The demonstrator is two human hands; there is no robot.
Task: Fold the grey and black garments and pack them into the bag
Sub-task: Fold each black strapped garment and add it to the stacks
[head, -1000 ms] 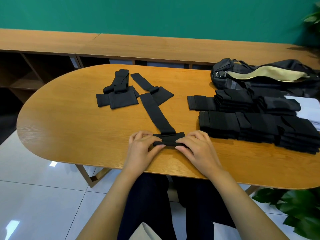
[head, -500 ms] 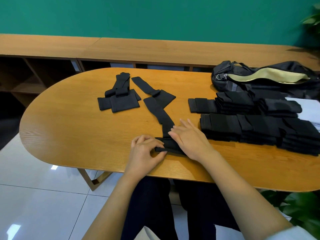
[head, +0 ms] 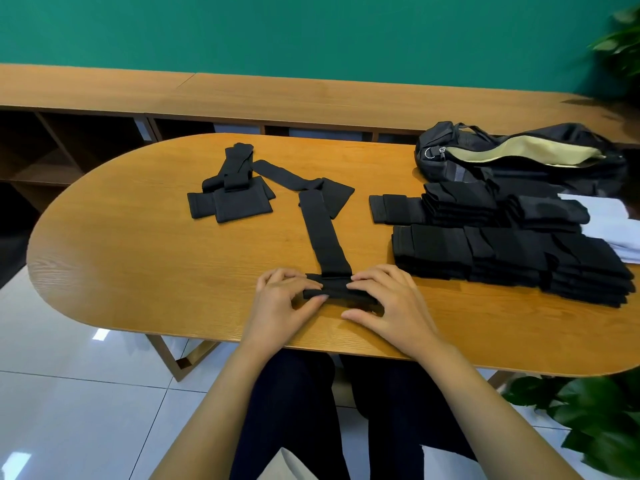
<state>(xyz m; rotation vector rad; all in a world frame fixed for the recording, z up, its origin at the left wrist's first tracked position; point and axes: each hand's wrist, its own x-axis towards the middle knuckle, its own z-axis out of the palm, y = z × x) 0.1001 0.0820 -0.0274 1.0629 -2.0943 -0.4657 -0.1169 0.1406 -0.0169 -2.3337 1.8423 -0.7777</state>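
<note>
Fingers of my left hand (head: 284,299) and right hand (head: 384,303) pinch the black garment (head: 327,237) at its folded end; soft, light, limp, I judge, so best held at both fold corners.

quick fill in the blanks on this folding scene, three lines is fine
1. The left hand and right hand both grip the near end of a long ____ strip.
2. The bag lies with its zip ____, showing a pale lining.
3. The folded stacks lie on the person's ____ side of the table.

Missing words: black; open; right
</note>
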